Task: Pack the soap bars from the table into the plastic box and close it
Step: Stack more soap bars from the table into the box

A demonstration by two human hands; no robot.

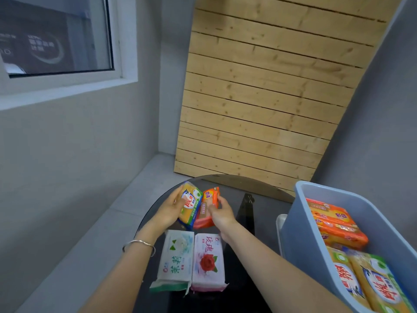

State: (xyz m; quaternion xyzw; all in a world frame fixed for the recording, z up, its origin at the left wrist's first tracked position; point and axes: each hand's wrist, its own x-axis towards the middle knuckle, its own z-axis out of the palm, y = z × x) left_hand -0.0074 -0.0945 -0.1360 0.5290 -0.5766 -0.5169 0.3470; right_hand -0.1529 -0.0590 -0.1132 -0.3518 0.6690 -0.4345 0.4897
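Box [300,233]: a pale blue plastic bin is seen at the right, nearest the camera, open at the top; no lid is seen on it.
Packed bars: yellow bars [370,281] in green-edged wrappers are laid at the near end of the box, orange bars [336,224] at the far end.
Table [243,222]: a round dark glass top is seen, with the box just beside its right edge; whether the box rests on it cannot be told.
White bar [174,259]: laid flat on the near part of the table, green print on its wrapper.
Pink bar [208,262]: laid flat just right of the white bar, touching or nearly so, a red rose printed on it.
Left hand [168,211]: closed round a yellow bar [190,206], which is held tilted above the table; a bangle [138,245] is worn on the wrist.
Right hand [220,214]: closed round an orange bar [206,210], held against the yellow one.
Behind: a slatted wooden panel [266,86] is leant against the grey wall; a window [56,35] is set in the wall at the left.
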